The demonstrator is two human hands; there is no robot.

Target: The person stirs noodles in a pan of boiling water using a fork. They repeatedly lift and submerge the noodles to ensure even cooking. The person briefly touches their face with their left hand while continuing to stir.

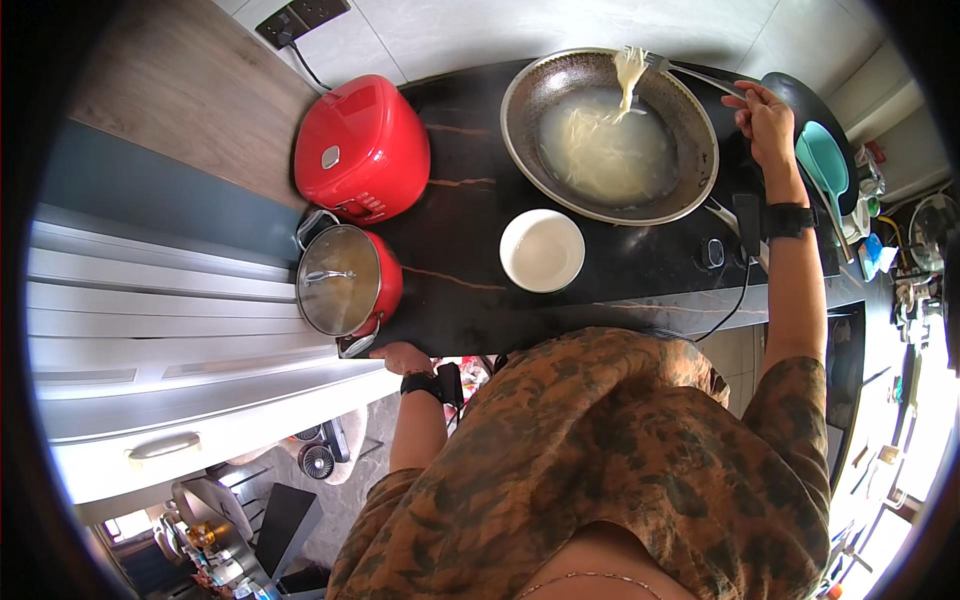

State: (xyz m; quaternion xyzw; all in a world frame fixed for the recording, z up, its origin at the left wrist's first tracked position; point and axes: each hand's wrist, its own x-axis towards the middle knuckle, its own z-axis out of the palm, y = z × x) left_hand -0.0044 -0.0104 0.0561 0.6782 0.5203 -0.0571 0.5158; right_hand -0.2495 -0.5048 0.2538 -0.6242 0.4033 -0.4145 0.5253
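My right hand [769, 124] grips a long metal fork [705, 78] over the far right rim of a wide wok [694, 142]. A clump of pale noodles [630, 75] hangs from the tines, its lower end reaching towards more noodles in cloudy liquid [607, 154] in the wok. In front of the wok stands a white bowl [541, 250]. My left hand [405, 358] is at the counter's front edge, beside the handle of a red pot [388, 281] with a glass lid [339, 289]. Its fingers are partly hidden, and I see nothing held in it.
A red rice cooker [364, 150] stands at the back left of the black counter [457, 217], below a wall socket [300, 19]. Right of the wok lie a turquoise ladle [823, 159] and a small dark control knob [713, 253]. A black cable [739, 307] hangs over the front edge.
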